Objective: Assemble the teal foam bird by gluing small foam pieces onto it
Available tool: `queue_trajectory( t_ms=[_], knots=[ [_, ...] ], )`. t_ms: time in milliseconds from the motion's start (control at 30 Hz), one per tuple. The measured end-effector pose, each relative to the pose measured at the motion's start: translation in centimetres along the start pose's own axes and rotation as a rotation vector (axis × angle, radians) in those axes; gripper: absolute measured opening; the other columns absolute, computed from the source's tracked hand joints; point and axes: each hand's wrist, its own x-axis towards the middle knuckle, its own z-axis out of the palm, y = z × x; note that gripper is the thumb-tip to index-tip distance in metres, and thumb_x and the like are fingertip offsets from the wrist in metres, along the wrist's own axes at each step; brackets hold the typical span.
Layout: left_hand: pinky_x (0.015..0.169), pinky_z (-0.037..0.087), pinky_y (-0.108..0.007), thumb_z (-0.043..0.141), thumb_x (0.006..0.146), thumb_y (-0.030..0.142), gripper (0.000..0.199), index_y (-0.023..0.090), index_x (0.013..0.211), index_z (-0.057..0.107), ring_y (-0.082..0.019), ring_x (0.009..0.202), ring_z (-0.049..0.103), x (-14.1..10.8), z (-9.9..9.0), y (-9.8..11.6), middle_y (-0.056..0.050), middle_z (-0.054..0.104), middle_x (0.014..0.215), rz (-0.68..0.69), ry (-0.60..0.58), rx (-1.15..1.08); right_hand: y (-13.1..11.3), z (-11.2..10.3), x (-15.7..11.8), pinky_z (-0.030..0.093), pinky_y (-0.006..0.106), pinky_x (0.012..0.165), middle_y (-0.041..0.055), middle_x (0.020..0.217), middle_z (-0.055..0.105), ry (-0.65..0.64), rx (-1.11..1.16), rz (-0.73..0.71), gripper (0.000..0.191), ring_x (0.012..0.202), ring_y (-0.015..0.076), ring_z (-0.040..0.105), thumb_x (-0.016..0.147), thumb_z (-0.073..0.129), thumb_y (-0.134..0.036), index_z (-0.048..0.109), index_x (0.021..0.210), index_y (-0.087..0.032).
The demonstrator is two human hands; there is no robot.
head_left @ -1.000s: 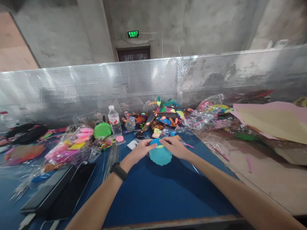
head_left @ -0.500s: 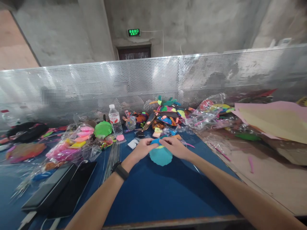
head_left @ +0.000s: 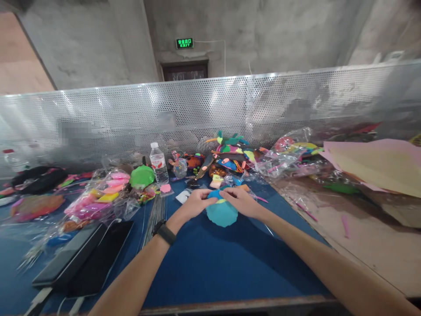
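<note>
Both hands meet over a light-blue scallop-edged clay piece at the middle of the blue table. My left hand has thumb and fingers closed on a darker blue clay strip along its far edge. From the other side my right hand pinches the same strip. A thin yellow band shows between the strip and the light-blue part. The fingertips partly cover the far side of the piece. A dark watch is on my left wrist.
Bags of coloured clay, a green lump and a water bottle stand left. Thin wires, a power bank and a phone lie nearer. Clay figures pile up behind; paper sheets are right.
The view has shifted very slightly. Both hands keep the same grip on the blue clay strip, with hardly any visible movement.
</note>
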Motion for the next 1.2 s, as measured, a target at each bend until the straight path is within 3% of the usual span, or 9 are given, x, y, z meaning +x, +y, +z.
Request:
queue_trajectory(
  t_ms=[233, 533, 767, 933, 1200],
  knots=[
    [0.067, 0.048, -0.028, 0.064, 0.081, 0.048, 0.039, 0.016, 0.104, 0.069, -0.016, 0.072, 0.061, -0.4, -0.1, 0.3, -0.007, 0.068, 0.088, -0.180, -0.001, -0.036, 0.3, 0.0, 0.1, 0.026, 0.024, 0.049, -0.0042, 0.059, 0.036, 0.015, 0.046, 0.005, 0.045, 0.054, 0.0097, 0.035, 0.093, 0.040, -0.053, 0.043, 0.064, -0.018],
    [0.061, 0.043, -0.025, 0.067, 0.078, 0.047, 0.041, 0.015, 0.102, 0.068, -0.013, 0.065, 0.056, -0.2, -0.2, -0.2, -0.005, 0.066, 0.082, -0.146, 0.012, -0.067, 0.1, 0.0, 0.1, 0.025, 0.024, 0.049, -0.0042, 0.060, 0.035, 0.005, 0.064, 0.007, 0.045, 0.054, 0.0096, 0.034, 0.093, 0.040, -0.053, 0.044, 0.066, -0.018],
    [0.054, 0.037, -0.021, 0.074, 0.072, 0.042, 0.041, 0.014, 0.102, 0.068, -0.011, 0.062, 0.054, -0.3, -0.2, 0.2, -0.006, 0.067, 0.083, -0.107, -0.001, -0.025, -0.3, 0.0, 0.0, 0.026, 0.025, 0.050, -0.0028, 0.060, 0.039, -0.008, 0.027, 0.029, 0.046, 0.056, 0.0104, 0.036, 0.093, 0.039, -0.055, 0.055, 0.073, -0.017],
    [0.060, 0.043, -0.024, 0.075, 0.071, 0.042, 0.045, 0.015, 0.106, 0.067, -0.013, 0.067, 0.060, -0.4, -0.2, 0.6, -0.007, 0.068, 0.088, -0.149, -0.021, -0.079, -0.2, -0.1, 0.0, 0.027, 0.025, 0.051, -0.0032, 0.060, 0.039, -0.023, 0.025, 0.021, 0.047, 0.056, 0.0104, 0.036, 0.093, 0.039, -0.055, 0.054, 0.072, -0.017],
    [0.065, 0.046, -0.026, 0.077, 0.070, 0.039, 0.049, 0.015, 0.111, 0.065, -0.016, 0.074, 0.063, -0.3, -0.6, 0.7, -0.008, 0.070, 0.092, -0.102, -0.040, -0.029, -0.1, 0.0, -0.1, 0.025, 0.025, 0.051, -0.0039, 0.059, 0.036, -0.029, -0.006, 0.016, 0.046, 0.055, 0.0104, 0.034, 0.094, 0.038, -0.055, 0.053, 0.071, -0.018]
  ],
)
